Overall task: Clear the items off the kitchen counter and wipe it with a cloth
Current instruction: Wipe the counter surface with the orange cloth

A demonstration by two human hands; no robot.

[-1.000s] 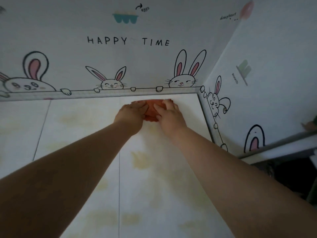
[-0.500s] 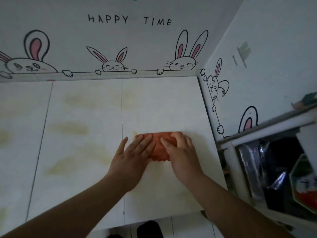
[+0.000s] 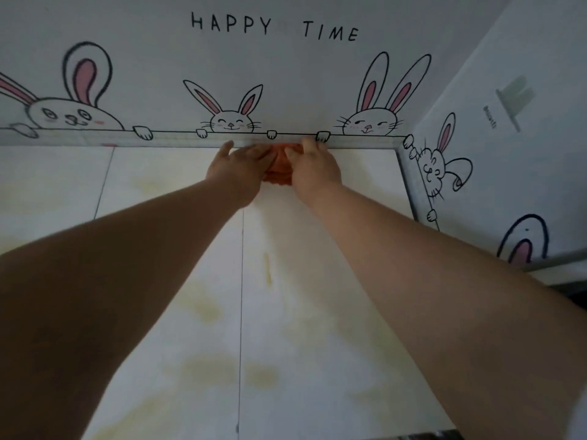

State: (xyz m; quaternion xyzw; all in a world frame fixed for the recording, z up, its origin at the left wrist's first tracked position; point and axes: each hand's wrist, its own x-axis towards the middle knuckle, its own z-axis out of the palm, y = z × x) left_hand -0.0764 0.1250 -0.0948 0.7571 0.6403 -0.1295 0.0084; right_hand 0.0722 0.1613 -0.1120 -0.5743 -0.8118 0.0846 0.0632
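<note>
An orange cloth (image 3: pixel 279 168) lies bunched on the white tiled counter (image 3: pixel 317 312), right against the back wall. My left hand (image 3: pixel 238 168) presses flat on its left part and my right hand (image 3: pixel 316 168) presses on its right part, fingertips touching the wall's edge strip. Both arms are stretched far forward. Most of the cloth is hidden under my hands. Yellowish stains (image 3: pixel 206 309) mark the counter nearer to me.
The back wall (image 3: pixel 286 74) carries rabbit drawings and the words HAPPY TIME. A side wall (image 3: pixel 508 138) with more rabbits closes the counter on the right. A dark shelf edge (image 3: pixel 559 262) shows at the far right.
Both hands have pushed the cloth from the counter's middle forward to the back wall. Half a second before that they had pulled it back from the wall.
</note>
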